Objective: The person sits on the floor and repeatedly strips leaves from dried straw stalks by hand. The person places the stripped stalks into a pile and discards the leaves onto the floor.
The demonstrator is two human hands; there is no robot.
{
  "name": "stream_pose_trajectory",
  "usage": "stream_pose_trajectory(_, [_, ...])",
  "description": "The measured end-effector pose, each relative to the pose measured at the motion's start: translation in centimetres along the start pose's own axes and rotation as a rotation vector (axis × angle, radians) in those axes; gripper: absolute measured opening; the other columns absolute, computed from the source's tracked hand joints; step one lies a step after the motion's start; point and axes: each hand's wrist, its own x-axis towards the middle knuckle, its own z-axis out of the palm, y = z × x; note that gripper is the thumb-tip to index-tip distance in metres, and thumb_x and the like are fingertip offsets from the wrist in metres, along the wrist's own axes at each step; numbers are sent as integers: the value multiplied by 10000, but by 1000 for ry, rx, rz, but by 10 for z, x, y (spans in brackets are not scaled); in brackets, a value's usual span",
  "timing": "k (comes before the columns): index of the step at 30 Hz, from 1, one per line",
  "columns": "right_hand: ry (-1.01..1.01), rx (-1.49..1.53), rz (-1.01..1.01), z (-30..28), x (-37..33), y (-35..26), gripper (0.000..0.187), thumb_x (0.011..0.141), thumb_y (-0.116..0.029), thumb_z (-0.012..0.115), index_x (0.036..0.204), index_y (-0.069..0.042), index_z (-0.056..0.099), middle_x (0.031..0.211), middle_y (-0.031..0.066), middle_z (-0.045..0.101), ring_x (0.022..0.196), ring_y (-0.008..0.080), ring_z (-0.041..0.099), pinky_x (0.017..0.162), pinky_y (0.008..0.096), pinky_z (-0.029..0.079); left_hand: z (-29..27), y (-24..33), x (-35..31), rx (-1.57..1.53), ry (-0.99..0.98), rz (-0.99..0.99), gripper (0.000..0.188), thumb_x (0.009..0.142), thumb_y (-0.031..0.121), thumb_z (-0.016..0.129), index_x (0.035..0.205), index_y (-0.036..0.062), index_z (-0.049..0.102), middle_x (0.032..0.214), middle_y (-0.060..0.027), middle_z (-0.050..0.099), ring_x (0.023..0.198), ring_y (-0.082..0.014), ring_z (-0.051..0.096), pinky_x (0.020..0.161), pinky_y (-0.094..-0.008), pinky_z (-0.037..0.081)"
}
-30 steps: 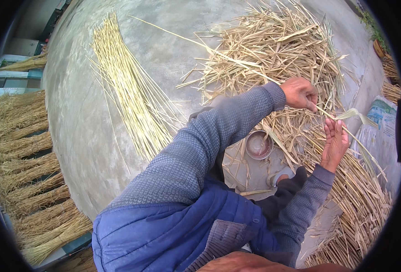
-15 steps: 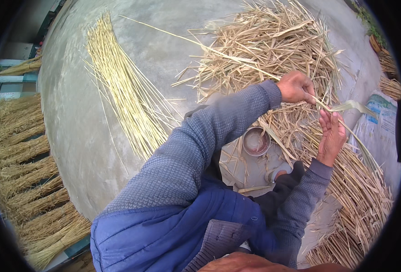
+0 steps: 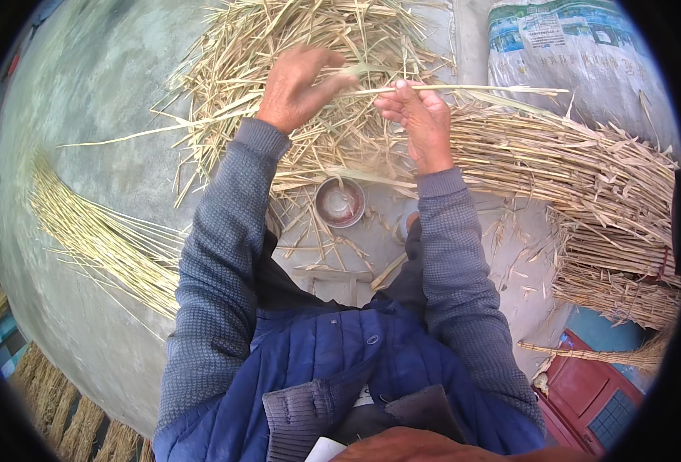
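My right hand [image 3: 421,123] pinches a long dry stalk [image 3: 502,89] between thumb and fingers, with a pale leaf strip hanging beside it. The stalk lies roughly crosswise in front of me. Its thin end seems to run on behind my left hand to the far left. My left hand [image 3: 300,88], slightly blurred, is over that stretch with its thumb and fingers apart. Whether it touches the stalk is hard to see. Beneath both hands spreads a heap of stripped dry leaves [image 3: 240,58].
A metal bowl [image 3: 340,202] stands between my feet. On the left lies a bundle of cleaned stalks [image 3: 102,231]. Unstripped stalks [image 3: 533,158] are piled at the right, below a printed plastic sack [image 3: 571,54]. A dark red panel [image 3: 583,377] shows at lower right.
My view has swung to the right. The stalk has gone from slanting to nearly level. My left hand's fingers have come apart, while my right hand still holds the stalk.
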Motion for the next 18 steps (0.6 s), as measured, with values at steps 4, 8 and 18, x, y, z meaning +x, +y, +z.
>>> stream_pose_trajectory(4, [-36,92,11,3,-1,4,321,987,-232,662,1107,56,589,939,147,725,812,194,731,686,256,599,15,26,7,8,-67,43,194,819,218,803,870,51,719,791,-93,709,693,-247,669,619,-354,520])
stream_pose_trajectory(8, [-128,173,-93,-12,1,0,256,977,-177,663,1133,16,604,1057,141,711,903,196,715,798,283,591,-6,21,9,-110,-187,-180,175,852,198,785,863,32,731,702,-75,702,572,-167,642,531,-314,490])
stream_pose_trajectory(18, [-189,338,-140,-44,8,-17,213,978,-73,595,1176,5,605,1101,182,699,996,275,708,845,357,603,-66,-3,8,-358,-378,-553,237,842,215,824,867,13,700,716,-3,667,642,-57,569,582,-229,460])
